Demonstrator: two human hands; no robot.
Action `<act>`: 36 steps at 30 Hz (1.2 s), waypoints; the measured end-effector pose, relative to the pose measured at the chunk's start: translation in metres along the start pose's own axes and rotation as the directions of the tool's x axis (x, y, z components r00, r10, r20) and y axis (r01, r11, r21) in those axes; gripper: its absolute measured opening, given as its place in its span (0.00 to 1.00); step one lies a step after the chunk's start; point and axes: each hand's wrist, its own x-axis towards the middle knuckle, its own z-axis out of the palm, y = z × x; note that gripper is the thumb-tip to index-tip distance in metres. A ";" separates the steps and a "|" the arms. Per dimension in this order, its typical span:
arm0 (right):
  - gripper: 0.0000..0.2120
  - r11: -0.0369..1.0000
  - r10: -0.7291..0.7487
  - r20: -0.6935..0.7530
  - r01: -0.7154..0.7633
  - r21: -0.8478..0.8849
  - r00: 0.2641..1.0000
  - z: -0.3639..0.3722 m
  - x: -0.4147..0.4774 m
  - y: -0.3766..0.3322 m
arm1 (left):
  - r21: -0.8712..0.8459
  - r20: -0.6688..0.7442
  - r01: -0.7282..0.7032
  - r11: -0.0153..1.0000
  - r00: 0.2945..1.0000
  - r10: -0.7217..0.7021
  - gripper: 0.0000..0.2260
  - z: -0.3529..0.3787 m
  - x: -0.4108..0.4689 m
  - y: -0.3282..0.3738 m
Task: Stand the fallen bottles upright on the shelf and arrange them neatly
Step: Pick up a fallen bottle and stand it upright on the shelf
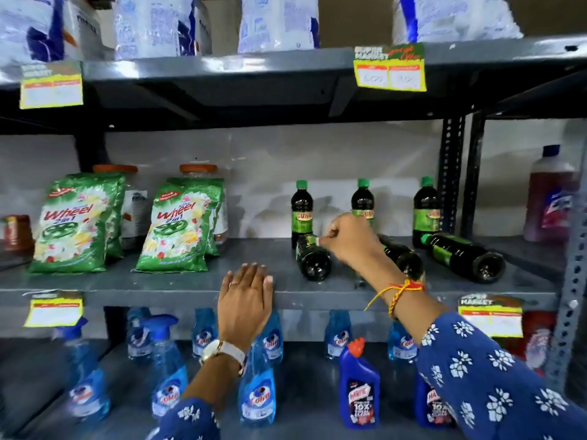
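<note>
Three dark bottles with green caps and green labels stand at the back of the middle shelf (158, 285): left one (301, 211), middle one (362, 198), right one (426, 211). In front of them three more lie on their sides, bases toward me: a left one (313, 258), a middle one (401, 255) partly behind my wrist, a right one (463, 257). My right hand (352, 241) reaches over the left fallen bottle with fingertips pinched at its upper part. My left hand (244, 301) lies flat on the shelf's front edge, holding nothing.
Two green detergent packs (76, 223) (181, 225) stand left on the same shelf, jars behind them. A pink cleaner bottle (549, 201) stands past the right upright post (451, 176). Blue spray bottles (257, 395) and toilet cleaners (359, 385) fill the lower shelf.
</note>
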 end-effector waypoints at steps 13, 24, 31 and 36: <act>0.17 0.556 0.311 0.025 -0.161 -0.816 0.950 0.102 0.050 -0.024 | 0.007 -0.382 -0.092 0.996 0.920 0.087 0.14 0.035 0.000 -0.019; 0.24 0.986 -0.001 -0.245 -0.040 -0.163 0.969 0.079 0.013 0.024 | -0.024 -0.303 -0.080 0.996 0.950 0.069 0.13 0.033 -0.003 -0.019; 0.30 0.988 0.134 -0.161 -0.120 0.095 0.978 0.086 0.014 0.038 | -0.046 -0.279 -0.062 0.997 0.959 0.046 0.14 0.032 -0.004 -0.017; 0.45 0.960 0.225 -0.074 -0.208 0.188 0.972 0.090 0.020 0.042 | -0.043 -0.255 -0.053 0.998 0.966 0.040 0.14 0.032 -0.005 -0.018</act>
